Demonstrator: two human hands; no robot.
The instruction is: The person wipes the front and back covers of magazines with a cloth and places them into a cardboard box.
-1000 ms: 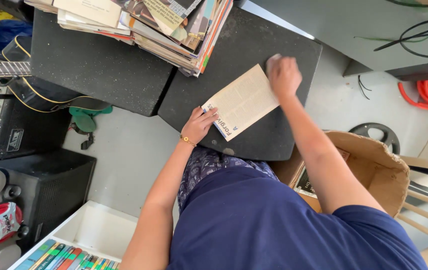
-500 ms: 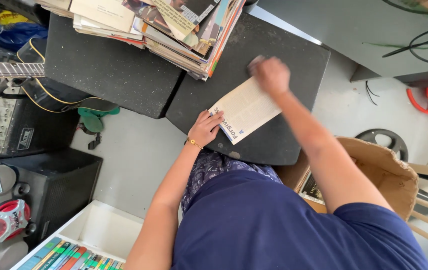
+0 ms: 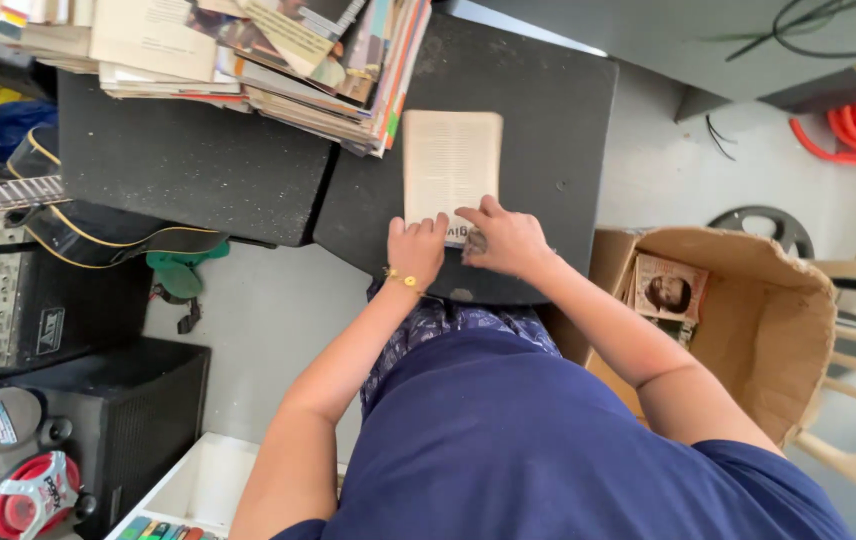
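The stack of magazines (image 3: pixel 248 60) is cut off by the top edge. The left hand (image 3: pixel 414 250) presses flat, fingers released, on the booklet's near edge. The booklet (image 3: pixel 451 165) (cream, with fine print too small to read) lies on the black case (image 3: pixel 538 130). The right hand (image 3: pixel 503 240) covers its near corner, fingers curled on something dark, hard to make out.
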